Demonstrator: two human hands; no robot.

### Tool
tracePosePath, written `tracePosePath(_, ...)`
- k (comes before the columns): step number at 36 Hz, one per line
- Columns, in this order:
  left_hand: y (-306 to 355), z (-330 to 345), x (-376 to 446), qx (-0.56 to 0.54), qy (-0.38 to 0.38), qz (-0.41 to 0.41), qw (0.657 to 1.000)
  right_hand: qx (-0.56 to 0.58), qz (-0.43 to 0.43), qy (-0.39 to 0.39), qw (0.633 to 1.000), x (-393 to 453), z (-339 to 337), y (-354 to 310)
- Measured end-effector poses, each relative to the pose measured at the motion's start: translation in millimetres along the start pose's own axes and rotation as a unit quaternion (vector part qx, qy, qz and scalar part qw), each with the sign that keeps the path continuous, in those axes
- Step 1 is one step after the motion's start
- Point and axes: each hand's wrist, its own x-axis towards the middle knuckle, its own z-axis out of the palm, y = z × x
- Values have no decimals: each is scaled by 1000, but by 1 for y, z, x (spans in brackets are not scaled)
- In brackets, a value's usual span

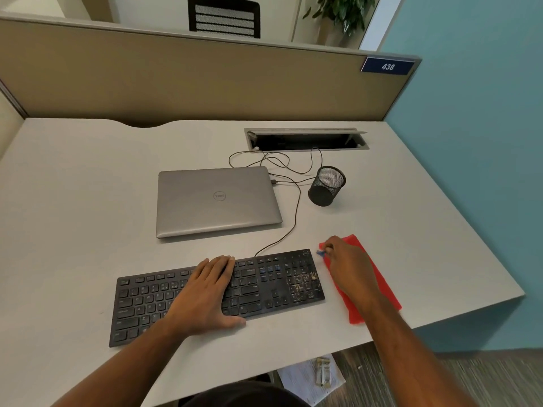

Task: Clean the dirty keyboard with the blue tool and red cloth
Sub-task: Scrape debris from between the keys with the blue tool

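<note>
A black keyboard (264, 289) lies near the desk's front edge, with pale crumbs and dirt on its number pad at the right end. My left hand (205, 292) rests flat on the middle keys, fingers straight. A red cloth (379, 277) lies on the desk just right of the keyboard. My right hand (349, 265) is over the cloth and pinches a small blue tool (321, 253) at its fingertips, beside the keyboard's far right corner. Most of the tool is hidden by the fingers.
A shut grey laptop (217, 201) lies behind the keyboard, with thin cables (293, 212) running to an open cable hatch (305, 139). A black mesh pen cup (326, 186) stands at the right. The desk's right edge is close to the cloth. Papers lie on the floor below.
</note>
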Motion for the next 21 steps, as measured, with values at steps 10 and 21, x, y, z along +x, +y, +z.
tracePosePath(10,-1,0,0,-6,-10,-6,1000,1,-26,-65,998,0,-1,2)
tracePosePath(21,-1,1,0,-8,-2,-5,1000,0,-41,-69,997,-2,-4,-5)
